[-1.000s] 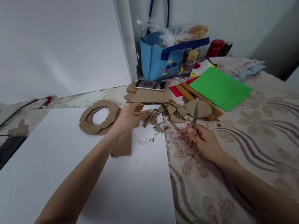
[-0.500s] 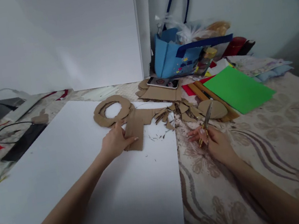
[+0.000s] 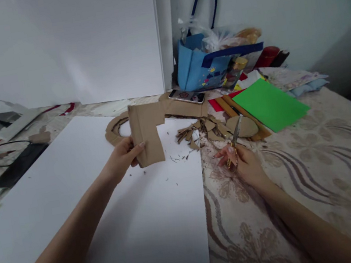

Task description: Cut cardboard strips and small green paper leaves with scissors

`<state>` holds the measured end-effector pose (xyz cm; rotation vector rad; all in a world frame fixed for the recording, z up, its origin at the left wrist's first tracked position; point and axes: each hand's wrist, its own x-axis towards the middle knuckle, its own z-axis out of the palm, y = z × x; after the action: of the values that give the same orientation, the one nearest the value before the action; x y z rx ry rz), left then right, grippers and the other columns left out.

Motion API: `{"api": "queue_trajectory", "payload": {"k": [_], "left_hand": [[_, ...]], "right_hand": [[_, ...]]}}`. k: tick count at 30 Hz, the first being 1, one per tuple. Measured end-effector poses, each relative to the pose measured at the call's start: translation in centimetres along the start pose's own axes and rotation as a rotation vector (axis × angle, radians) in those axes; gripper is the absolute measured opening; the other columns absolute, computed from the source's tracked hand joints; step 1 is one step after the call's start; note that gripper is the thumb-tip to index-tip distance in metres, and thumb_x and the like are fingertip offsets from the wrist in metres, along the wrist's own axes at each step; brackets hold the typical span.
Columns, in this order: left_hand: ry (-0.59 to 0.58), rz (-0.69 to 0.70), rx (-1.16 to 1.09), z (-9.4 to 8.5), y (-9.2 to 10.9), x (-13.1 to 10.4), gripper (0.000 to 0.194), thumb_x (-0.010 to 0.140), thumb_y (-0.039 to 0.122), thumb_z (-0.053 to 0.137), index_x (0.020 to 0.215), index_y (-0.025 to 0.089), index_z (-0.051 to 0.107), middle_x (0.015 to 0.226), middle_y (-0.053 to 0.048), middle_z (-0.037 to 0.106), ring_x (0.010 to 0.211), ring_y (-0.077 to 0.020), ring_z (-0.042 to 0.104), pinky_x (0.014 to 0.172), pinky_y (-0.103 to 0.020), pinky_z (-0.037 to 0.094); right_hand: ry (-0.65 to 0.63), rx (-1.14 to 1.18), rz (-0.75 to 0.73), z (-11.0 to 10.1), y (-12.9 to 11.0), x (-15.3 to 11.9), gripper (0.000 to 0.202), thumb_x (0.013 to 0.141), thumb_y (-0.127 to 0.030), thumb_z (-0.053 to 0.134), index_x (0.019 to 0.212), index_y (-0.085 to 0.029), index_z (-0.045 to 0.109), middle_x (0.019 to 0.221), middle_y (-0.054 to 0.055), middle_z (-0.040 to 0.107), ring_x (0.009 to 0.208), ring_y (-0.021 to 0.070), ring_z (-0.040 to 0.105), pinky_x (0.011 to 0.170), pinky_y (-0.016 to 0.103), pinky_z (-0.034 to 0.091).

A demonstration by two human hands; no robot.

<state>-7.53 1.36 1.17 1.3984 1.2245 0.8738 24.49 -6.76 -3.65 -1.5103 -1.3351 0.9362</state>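
Head camera view: we grip a notched piece of brown cardboard by its left edge, our left hand clamped on it with the thumb across the near face and the fingers behind. The piece stands tilted up over a large white sheet, hiding part of a cardboard ring behind it; whether its lower edge touches the sheet, we cannot tell. Across from it, our right hand is closed around the gold handles of a pair of scissors, several fingers reaching out past them, the blades pointing up and away from us above a patterned tablecloth. We cannot make out whether the blades are parted. Between our hands and farther back, a heap of cardboard scraps straddles the right edge of the sheet, with dark crumbs scattered on the white nearby. Just beside the heap, to its right, lies a rounded cardboard piece, near a bright green sheet. Beyond, a phone rests on more cardboard, in front of a blue bag standing near the wall.
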Motion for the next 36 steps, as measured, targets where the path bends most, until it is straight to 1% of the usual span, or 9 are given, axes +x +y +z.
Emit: {"api": "queue_trajectory", "payload": {"k": [2,4,8,11,14,19,27,31,36], "left_hand": [[-0.053,0.02,-0.062,1.3,0.6,-0.1,0.028,0.078,0.04,0.063,0.086,0.015,0.052,0.066,0.003,0.047,0.049,-0.0055,0.041,0.041,-0.018,0.031],[-0.098,0.032,-0.128,3.0,1.1,0.0,0.029,0.079,0.04,0.063,0.088,0.015,0.052,0.066,0.002,0.047,0.049,-0.0054,0.041,0.041,-0.018,0.031],[-0.114,0.035,-0.195,6.1,2.0,0.4,0.03,0.079,0.041,0.062,0.089,0.014,0.051,0.068,0.002,0.048,0.051,-0.0054,0.042,0.042,-0.018,0.033],[-0.088,0.064,-0.202,7.4,2.4,0.8,0.029,0.08,0.04,0.061,0.088,0.014,0.05,0.068,0.002,0.048,0.051,-0.0057,0.043,0.042,-0.018,0.034],[-0.051,0.099,-0.223,7.9,2.3,1.2,0.027,0.08,0.038,0.061,0.088,0.015,0.049,0.069,0.002,0.049,0.051,-0.006,0.043,0.042,-0.019,0.033],[-0.051,0.101,-0.232,8.0,2.1,1.2,0.021,0.078,0.027,0.062,0.089,0.015,0.048,0.072,0.001,0.051,0.054,-0.0068,0.045,0.043,-0.02,0.035],[-0.116,0.148,-0.201,8.5,2.1,0.8,0.022,0.08,0.028,0.059,0.09,0.016,0.044,0.072,0.001,0.053,0.054,-0.0076,0.05,0.045,-0.021,0.04],[-0.146,0.148,-0.201,8.7,2.0,0.5,0.022,0.081,0.027,0.059,0.093,0.016,0.043,0.073,0.001,0.053,0.054,-0.0075,0.05,0.045,-0.021,0.041],[-0.142,0.144,-0.188,8.8,2.1,0.3,0.023,0.082,0.028,0.058,0.094,0.015,0.043,0.073,0.001,0.052,0.055,-0.0076,0.05,0.046,-0.021,0.041]], "right_hand": [[-0.052,-0.012,-0.01,0.3,-0.9,-0.5,0.044,0.088,-0.059,0.038,0.08,-0.019,0.054,0.066,0.003,0.058,0.054,0.0142,0.054,0.047,0.025,0.038],[-0.145,0.0,-0.024,0.7,-1.7,-1.3,0.044,0.089,-0.058,0.035,0.08,-0.019,0.053,0.061,0.0,0.052,0.051,0.0131,0.047,0.047,0.025,0.036],[-0.29,0.027,-0.085,1.9,-2.5,-3.1,0.036,0.09,-0.054,0.039,0.097,-0.021,0.049,0.078,0.002,0.052,0.067,0.0154,0.05,0.059,0.028,0.042],[-0.418,0.033,-0.084,2.5,-2.8,-4.1,0.036,0.09,-0.053,0.04,0.108,-0.023,0.044,0.085,0.002,0.05,0.07,0.0153,0.049,0.064,0.028,0.043],[-0.437,-0.026,-0.039,2.5,-3.3,-4.4,0.038,0.09,-0.055,0.036,0.105,-0.022,0.046,0.078,0.001,0.049,0.068,0.0151,0.047,0.062,0.028,0.04],[-0.474,-0.114,0.01,2.7,-3.7,-4.4,0.045,0.091,-0.059,0.031,0.096,-0.019,0.052,0.068,-0.001,0.047,0.062,0.0143,0.043,0.058,0.028,0.036],[-0.423,-0.001,0.061,3.5,-3.5,-4.5,0.048,0.09,-0.06,0.032,0.094,-0.021,0.057,0.066,0.001,0.049,0.062,0.0155,0.047,0.057,0.028,0.037],[-0.419,-0.006,0.072,3.4,-3.9,-4.4,0.048,0.089,-0.061,0.031,0.094,-0.021,0.057,0.066,0.0,0.048,0.062,0.0155,0.047,0.058,0.027,0.037],[-0.427,-0.051,0.067,3.4,-4.1,-4.4,0.049,0.09,-0.061,0.028,0.094,-0.02,0.055,0.067,-0.001,0.046,0.062,0.0147,0.045,0.058,0.027,0.035]]}}
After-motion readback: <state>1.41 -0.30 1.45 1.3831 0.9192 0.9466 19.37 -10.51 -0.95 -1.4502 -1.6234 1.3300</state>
